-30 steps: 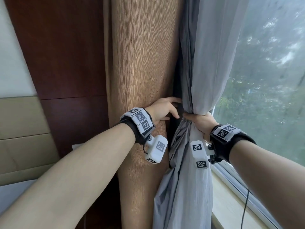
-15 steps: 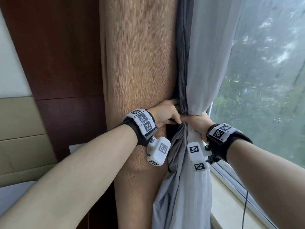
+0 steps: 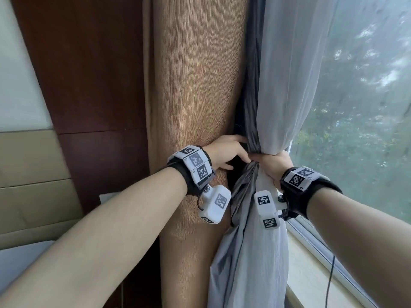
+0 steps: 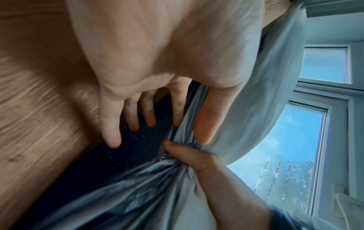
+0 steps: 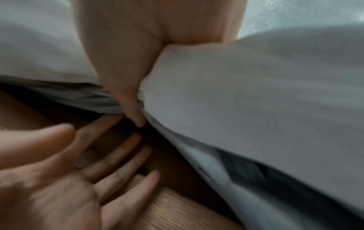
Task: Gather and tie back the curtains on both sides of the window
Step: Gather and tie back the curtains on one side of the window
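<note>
Head view shows our right hand point(image 3: 270, 166) still clenching the grey curtain point(image 3: 275, 103) while our left hand point(image 3: 224, 152), fingers now spread, slips behind it beside the brown curtain point(image 3: 195, 85), gathering nearly done.

Dark brown wood wall panel point(image 3: 84, 67) on the left, with a thin line across it low down. Pale white wall point(image 3: 20, 85) at the far left edge. Tan padded panels point(image 3: 31, 178) below that. Big window point(image 3: 364, 121) on the right, wet with drops, green trees blurry behind the glass. Soft grey daylight coming in. Light stone sill point(image 3: 311, 276) under the window, thin black cable point(image 3: 330, 283) hanging across it.
</note>
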Demonstrator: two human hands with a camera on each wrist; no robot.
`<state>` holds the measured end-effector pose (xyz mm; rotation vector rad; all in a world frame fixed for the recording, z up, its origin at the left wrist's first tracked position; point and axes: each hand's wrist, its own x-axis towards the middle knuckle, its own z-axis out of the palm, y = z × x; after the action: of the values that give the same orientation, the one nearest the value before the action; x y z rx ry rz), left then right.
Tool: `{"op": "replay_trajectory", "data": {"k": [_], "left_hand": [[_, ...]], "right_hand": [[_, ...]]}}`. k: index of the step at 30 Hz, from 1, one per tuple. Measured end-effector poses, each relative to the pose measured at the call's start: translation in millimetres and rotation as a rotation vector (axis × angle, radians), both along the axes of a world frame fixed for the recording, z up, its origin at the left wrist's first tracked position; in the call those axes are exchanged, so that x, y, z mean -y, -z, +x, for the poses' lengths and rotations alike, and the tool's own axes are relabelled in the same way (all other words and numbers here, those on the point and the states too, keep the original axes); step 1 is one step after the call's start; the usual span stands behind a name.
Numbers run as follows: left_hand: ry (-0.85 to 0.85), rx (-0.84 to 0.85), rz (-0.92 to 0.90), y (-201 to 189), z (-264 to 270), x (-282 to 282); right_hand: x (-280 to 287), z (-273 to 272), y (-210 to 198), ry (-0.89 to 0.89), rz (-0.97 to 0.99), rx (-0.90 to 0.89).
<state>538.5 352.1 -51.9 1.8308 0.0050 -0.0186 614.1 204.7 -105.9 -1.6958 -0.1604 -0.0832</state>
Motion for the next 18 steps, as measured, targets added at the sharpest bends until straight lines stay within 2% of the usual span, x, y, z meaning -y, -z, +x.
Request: {"op": "replay_trajectory", "data": {"k": [4,9,12,16,18], "left_hand": [[-0.044,-0.004,-0.016,2.3,-1.9,-2.5],[0.045,-0.017,-0.050,5.0,-1.8,5.9],[0.110,0.008,-0.068,3.6,-3.2,10.0],[0.084,0.041,-0.052,-2.0,-2.6,3.2],[0.080,0.030,-0.043,-4.0,-3.0,-0.1]], "right_hand": [[1.1,-2.9,-0.7,-0.088,-0.030,0.020],[0.2,-15.3,-8.4,-0.206,-0.069,0.033],[-0.9,-15.3,-8.8,-0.183,-0.070,0.040],[2.6,-8.1,-6.7,-0.146,-0.031,0.062],[3.1,-3.3,-4.5,-0.123,-0.021,0.018]]}}
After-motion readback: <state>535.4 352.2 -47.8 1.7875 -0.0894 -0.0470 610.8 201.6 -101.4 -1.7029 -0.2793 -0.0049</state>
